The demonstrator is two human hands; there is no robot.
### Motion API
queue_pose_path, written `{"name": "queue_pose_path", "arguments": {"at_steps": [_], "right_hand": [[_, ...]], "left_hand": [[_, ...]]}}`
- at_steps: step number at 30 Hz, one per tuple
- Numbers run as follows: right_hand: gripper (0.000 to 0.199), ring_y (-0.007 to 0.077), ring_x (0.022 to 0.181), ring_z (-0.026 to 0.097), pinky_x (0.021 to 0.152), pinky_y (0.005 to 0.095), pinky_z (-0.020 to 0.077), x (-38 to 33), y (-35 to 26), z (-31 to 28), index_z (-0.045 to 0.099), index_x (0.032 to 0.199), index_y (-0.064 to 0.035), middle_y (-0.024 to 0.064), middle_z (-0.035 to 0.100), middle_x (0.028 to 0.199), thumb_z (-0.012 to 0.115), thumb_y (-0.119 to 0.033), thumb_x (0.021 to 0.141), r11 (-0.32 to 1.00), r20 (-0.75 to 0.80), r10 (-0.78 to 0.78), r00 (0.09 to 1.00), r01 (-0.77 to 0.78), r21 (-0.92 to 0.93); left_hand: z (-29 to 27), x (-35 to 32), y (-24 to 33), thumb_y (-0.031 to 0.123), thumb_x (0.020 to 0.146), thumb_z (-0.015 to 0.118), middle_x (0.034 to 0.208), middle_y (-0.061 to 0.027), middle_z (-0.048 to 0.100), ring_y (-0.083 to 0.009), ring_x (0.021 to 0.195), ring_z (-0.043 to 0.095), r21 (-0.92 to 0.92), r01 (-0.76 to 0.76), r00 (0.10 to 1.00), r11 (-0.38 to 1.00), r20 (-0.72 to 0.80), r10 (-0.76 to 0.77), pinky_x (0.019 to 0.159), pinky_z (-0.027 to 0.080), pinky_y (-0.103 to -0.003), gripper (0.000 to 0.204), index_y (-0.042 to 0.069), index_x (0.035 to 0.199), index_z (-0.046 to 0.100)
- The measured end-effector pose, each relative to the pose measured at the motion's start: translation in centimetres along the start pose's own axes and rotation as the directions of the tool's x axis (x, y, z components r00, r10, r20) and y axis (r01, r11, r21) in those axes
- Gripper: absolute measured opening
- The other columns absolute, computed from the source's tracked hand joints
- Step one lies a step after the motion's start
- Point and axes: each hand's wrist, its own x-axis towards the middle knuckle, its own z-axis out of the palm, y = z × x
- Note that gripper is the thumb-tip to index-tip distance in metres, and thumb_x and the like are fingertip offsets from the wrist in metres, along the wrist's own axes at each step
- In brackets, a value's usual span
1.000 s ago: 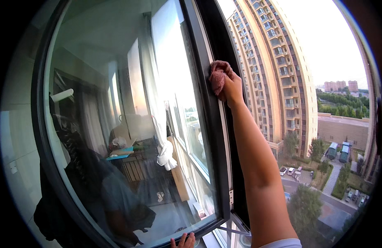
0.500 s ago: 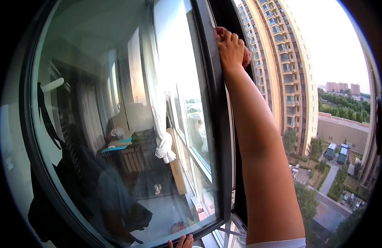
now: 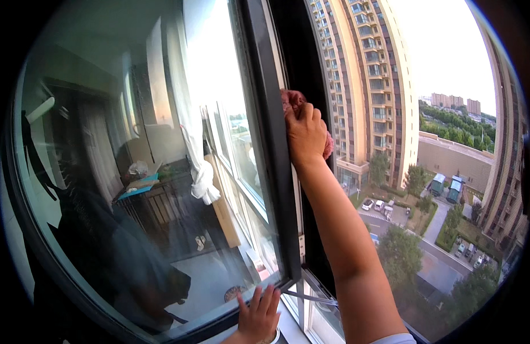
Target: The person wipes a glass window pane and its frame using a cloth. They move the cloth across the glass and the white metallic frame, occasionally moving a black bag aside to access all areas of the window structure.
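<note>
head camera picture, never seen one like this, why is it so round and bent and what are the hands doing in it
This picture comes from a small wide-angle camera worn on a person's head, looking toward their own hands. The lens bends straight lines near the rim, which is why the dark metal window frame curves and the corners go black. No machine is here, only two bare hands. The right hand reaches up along the arm from the lower edge and presses a crumpled pink cloth against the frame's outer edge. The left hand rests with spread fingers on the bottom of the frame. The big glass pane on the left mirrors a room with a white curtain. Through the open side you see tall apartment blocks and parked cars far below.
</note>
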Motion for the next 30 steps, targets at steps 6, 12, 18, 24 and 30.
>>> {"name": "queue_pose_path", "arguments": {"at_steps": [6, 12, 18, 24, 30], "right_hand": [[0.013, 0.0261, 0.087, 0.053, 0.066, 0.0351, 0.0456, 0.7, -0.1, -1.0, 0.063, 0.088, -0.0077, 0.0099, 0.052, 0.096, 0.059, -0.014, 0.078, 0.994, 0.025, -0.107, 0.994, 0.107, 0.007], [0.024, 0.0259, 0.098, 0.053, 0.074, 0.0356, 0.0462, 12.6, -0.1, 2.1, 0.066, 0.103, -0.0079, 0.0087, 0.052, 0.112, 0.059, -0.016, 0.081, 0.990, -0.036, -0.093, 0.995, 0.089, -0.114], [0.040, 0.0276, 0.105, 0.050, 0.082, 0.0382, 0.0455, 25.2, -0.7, 3.4, 0.061, 0.120, -0.0069, 0.0115, 0.048, 0.118, 0.064, -0.022, 0.083, 0.973, -0.012, -0.062, 0.998, 0.058, -0.224], [0.040, 0.0283, 0.111, 0.052, 0.090, 0.0402, 0.0424, 28.8, -0.7, 2.6, 0.057, 0.126, -0.0204, 0.0102, 0.052, 0.119, 0.061, -0.019, 0.087, 0.988, -0.117, -0.060, 0.991, 0.043, -0.148], [0.029, 0.0336, 0.113, 0.050, 0.099, 0.0474, 0.0364, 22.5, -0.2, 4.7, 0.063, 0.111, -0.0182, 0.0104, 0.056, 0.119, 0.051, -0.035, 0.090, 0.931, -0.086, -0.193, 0.977, 0.155, -0.331]], "left_hand": [[-3.0, 12.2, -0.7, 0.038, 0.075, 0.074, 0.155, -0.0190, 0.025, -0.0421, 0.142, 0.022, -0.014, -0.041, 0.975, 0.999, -0.219, 0.037, 0.109, 0.007, -0.068, 0.089, 0.005, 0.147, 0.033], [-7.0, 20.7, -1.2, 0.036, 0.073, 0.076, 0.155, -0.0192, 0.024, -0.0390, 0.144, 0.020, -0.045, -0.033, 0.937, 0.998, -0.350, 0.015, 0.110, 0.009, -0.066, 0.091, 0.005, 0.146, 0.033], [-7.3, 22.9, -2.0, 0.033, 0.078, 0.070, 0.152, -0.0077, 0.036, -0.0362, 0.141, 0.027, 0.196, 0.030, 0.944, 0.980, -0.328, 0.037, 0.104, 0.024, -0.064, 0.063, 0.010, 0.134, 0.053], [-5.8, 23.0, -2.6, 0.028, 0.088, 0.054, 0.149, -0.0046, 0.042, -0.0372, 0.141, 0.026, 0.421, 0.088, 0.912, 0.903, -0.398, 0.096, 0.105, 0.023, -0.062, 0.047, 0.014, 0.132, 0.058], [-6.1, 23.5, -2.6, 0.032, 0.084, 0.064, 0.151, -0.0078, 0.034, -0.0387, 0.137, 0.028, 0.314, 0.012, 0.943, 0.949, -0.320, 0.094, 0.101, 0.034, -0.061, 0.060, 0.012, 0.138, 0.050]]}}
